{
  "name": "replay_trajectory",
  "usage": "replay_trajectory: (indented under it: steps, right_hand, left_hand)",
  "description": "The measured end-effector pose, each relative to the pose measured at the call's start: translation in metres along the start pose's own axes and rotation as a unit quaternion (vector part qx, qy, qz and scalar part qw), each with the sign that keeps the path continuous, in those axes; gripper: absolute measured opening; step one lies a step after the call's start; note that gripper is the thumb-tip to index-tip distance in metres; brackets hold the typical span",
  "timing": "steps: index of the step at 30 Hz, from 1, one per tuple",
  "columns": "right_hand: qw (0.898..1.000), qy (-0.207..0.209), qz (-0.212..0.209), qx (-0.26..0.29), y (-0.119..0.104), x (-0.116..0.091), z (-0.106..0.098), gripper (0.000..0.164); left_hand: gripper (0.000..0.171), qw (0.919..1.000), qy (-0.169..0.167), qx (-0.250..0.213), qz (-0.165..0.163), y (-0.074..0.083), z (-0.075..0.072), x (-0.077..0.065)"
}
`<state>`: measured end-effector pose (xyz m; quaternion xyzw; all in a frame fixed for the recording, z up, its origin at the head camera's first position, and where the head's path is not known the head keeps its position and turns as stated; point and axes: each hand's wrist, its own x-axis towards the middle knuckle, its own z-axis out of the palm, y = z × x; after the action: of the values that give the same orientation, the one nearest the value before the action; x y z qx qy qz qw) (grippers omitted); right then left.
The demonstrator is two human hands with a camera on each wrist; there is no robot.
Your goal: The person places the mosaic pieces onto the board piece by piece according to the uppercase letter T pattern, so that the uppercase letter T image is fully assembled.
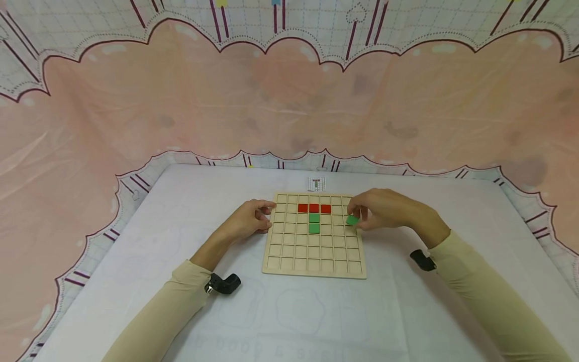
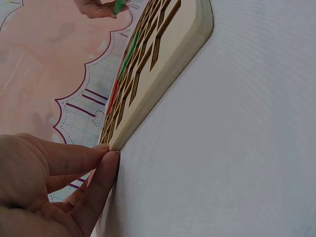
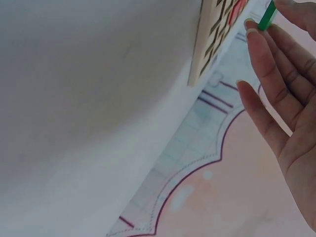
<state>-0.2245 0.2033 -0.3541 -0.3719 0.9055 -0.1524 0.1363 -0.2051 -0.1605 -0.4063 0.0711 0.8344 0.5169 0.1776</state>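
Observation:
A light wooden board [image 1: 314, 254] with a grid of square cells lies on the table. Three red tiles [image 1: 314, 208] form a row in its upper part, and two green tiles [image 1: 314, 222] run down from the middle one. At the board's left edge is my left hand [image 1: 249, 219], thumb and finger pinching the rim; the left wrist view shows both fingertips right at that edge. Over the board's right side, my right hand [image 1: 384, 208] pinches another green tile [image 1: 352, 220]. In the right wrist view this tile [image 3: 267, 16] is held edge-on between thumb and fingertips.
Just beyond the board's far edge sits a small card [image 1: 316, 184] printed with a grid and a red and green pattern. A white cloth covers the table [image 1: 203, 322]. Behind it hangs a pink and white patterned curtain [image 1: 289, 105]. Each wrist carries a black camera [image 1: 223, 284].

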Motion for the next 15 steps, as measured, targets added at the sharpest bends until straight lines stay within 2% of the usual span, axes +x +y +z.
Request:
replay_trajectory:
  steps: [10,15]
  right_hand:
    - [1.000,-0.024,-0.008,0.008,-0.017,0.017,0.002,0.021]
    - [0.999,-0.026,-0.027,0.004,-0.021,0.023,0.004,0.021]
  left_hand:
    - [0.055,1.0000,-0.001,0.004,0.004,0.001,-0.001,0.001]
    - [0.054,1.0000,0.000,0.002,0.002,0.000,-0.001,0.002]
